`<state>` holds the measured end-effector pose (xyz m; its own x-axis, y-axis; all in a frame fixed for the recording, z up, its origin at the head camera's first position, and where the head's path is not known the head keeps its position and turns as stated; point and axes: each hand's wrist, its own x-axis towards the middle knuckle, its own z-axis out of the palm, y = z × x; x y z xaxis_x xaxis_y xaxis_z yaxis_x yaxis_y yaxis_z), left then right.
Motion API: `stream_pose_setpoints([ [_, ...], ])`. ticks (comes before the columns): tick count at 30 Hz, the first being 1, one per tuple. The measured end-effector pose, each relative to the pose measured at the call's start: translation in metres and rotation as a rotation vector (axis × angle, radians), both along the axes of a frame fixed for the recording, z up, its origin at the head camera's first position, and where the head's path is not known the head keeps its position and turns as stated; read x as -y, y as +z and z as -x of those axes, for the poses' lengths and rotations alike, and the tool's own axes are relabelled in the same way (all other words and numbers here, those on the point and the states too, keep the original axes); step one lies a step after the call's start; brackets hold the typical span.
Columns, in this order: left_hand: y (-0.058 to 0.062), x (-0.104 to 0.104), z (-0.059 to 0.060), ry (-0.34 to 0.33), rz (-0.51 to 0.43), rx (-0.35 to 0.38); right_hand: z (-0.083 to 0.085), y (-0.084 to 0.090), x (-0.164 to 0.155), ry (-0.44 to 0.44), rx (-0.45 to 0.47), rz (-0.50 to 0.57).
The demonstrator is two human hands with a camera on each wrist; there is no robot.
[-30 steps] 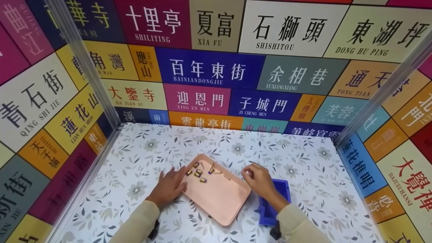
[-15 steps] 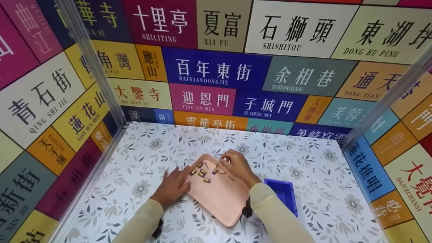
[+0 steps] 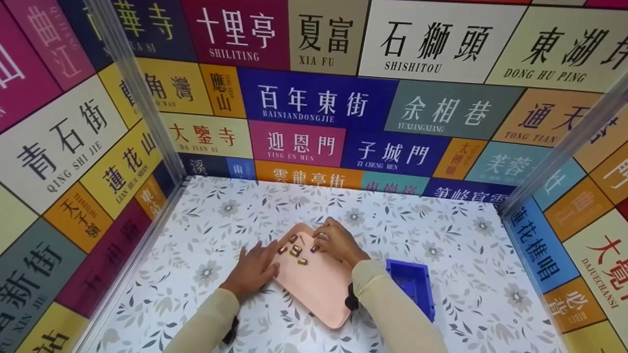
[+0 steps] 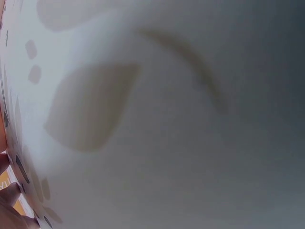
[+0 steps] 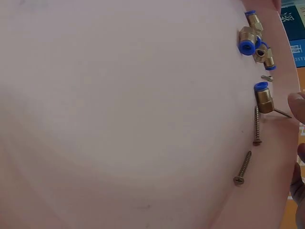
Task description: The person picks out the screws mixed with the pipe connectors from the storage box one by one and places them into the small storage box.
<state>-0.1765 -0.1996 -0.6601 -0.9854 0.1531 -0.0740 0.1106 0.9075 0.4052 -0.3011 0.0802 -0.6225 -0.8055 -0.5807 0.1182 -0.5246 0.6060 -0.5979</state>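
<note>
My left hand (image 3: pixel 251 268) rests against the left edge of a pink tray (image 3: pixel 314 294), fingers extended; in the left wrist view only its fingertips (image 4: pixel 14 210) show. Over the tray's upper right side is my right hand (image 3: pixel 338 242), fingers bent. The right wrist view shows its thumb (image 5: pixel 296 107) apart from the other fingers, near the tip of a screw (image 5: pixel 282 113) beside a brass push-in fitting (image 5: pixel 264 98) with a blue collar. Two more screws, one upper (image 5: pixel 257 126) and one lower (image 5: pixel 242 169), lie on the tray. Several similar fittings (image 5: pixel 252 40) cluster farther along.
A blue bin (image 3: pixel 417 284) stands right of the tray, partly behind my right sleeve, with dark slender pieces inside. The table (image 3: pixel 206 235) has a floral cover. Walls of coloured sign panels (image 3: pixel 314 98) enclose it at the back and both sides.
My right hand has moved left from beside the blue bin to above the tray's screws and fittings. My left hand stays at the tray's edge. The head view has shifted slightly.
</note>
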Motion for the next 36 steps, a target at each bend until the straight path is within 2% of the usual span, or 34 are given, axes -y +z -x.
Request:
stream_pose_setpoints([
  [4,0.003,-0.001,0.000,0.014,0.005,0.017,0.001,-0.004,0.003,-0.024,0.035,-0.036],
  [7,0.005,-0.002,-0.001,0.018,0.005,0.028,0.001,-0.003,0.004,-0.050,0.126,-0.002],
  [10,0.006,-0.002,0.000,0.013,-0.010,0.028,0.001,0.000,0.005,-0.117,0.243,0.075],
  [17,0.005,0.002,0.000,-0.040,-0.005,-0.025,0.005,-0.003,0.007,-0.266,0.267,0.070],
  [20,0.004,0.002,-0.001,-0.033,-0.003,-0.014,0.005,-0.005,0.009,-0.293,0.338,0.129],
  [25,0.004,0.000,-0.001,-0.005,-0.007,0.017,0.002,-0.007,0.011,-0.279,0.363,0.165],
  [33,0.001,0.000,0.001,-0.002,0.003,0.006,0.000,-0.005,0.016,-0.272,0.439,0.264],
  [35,0.001,-0.001,0.001,0.000,-0.002,0.012,-0.001,-0.003,0.015,-0.233,0.374,0.231],
  [36,0.001,-0.001,0.001,0.000,-0.004,0.015,-0.001,-0.003,0.014,-0.193,0.305,0.187],
])
